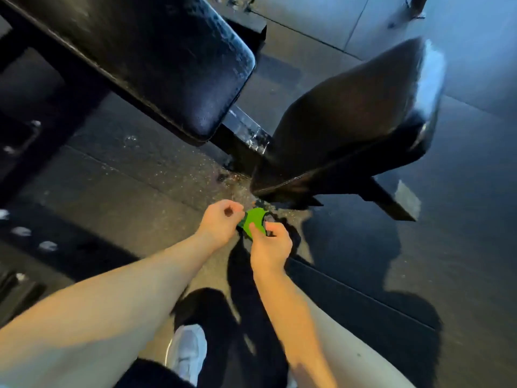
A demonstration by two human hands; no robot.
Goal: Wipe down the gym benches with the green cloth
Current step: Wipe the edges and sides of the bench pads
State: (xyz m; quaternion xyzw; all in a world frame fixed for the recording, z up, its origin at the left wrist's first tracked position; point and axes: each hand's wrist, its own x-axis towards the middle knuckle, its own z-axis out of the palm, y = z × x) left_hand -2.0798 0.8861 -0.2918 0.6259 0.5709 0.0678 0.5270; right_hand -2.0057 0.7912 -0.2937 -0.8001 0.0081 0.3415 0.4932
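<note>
Left hand [221, 225] and right hand [270, 247] are both clenched on a small crumpled bright-green cloth [253, 222], pinched at its edges, held near the black padded bench surface [349, 121]. Cloth judged light, soft, floppy; best bunched in one palm.

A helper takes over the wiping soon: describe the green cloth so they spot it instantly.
Start at the black seat pad on the right, nearer the person. Just below its near corner, the left hand and right hand pinch a small crumpled green cloth between them. It is the only bright green thing in a dark scene.
</note>
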